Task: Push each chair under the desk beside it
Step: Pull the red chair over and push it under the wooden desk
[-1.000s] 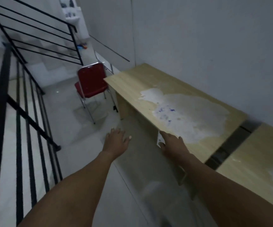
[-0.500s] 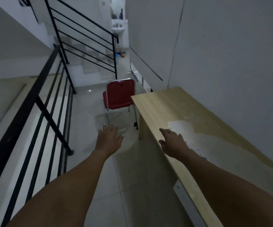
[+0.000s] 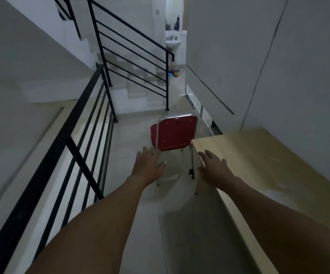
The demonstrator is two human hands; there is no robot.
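Note:
A red padded chair (image 3: 175, 133) with a chrome frame stands on the tiled floor beyond the far end of a light wooden desk (image 3: 259, 167), which runs along the right wall. The chair is out in the walkway, not under the desk. My left hand (image 3: 149, 165) reaches forward with fingers spread, close to the chair's near left leg but apart from it. My right hand (image 3: 212, 168) hovers open over the desk's near front corner, holding nothing.
A black metal railing (image 3: 65, 147) lines the left side of the narrow walkway. Stairs (image 3: 134, 89) with another railing rise behind the chair. A metal frame (image 3: 198, 111) leans along the right wall, and a sink (image 3: 173, 42) shows at the corridor's end.
The view has moved forward along the desk toward the red chair, which now looks nearer and more centred. Both hands stay stretched out and empty, the left one now close to the chair.

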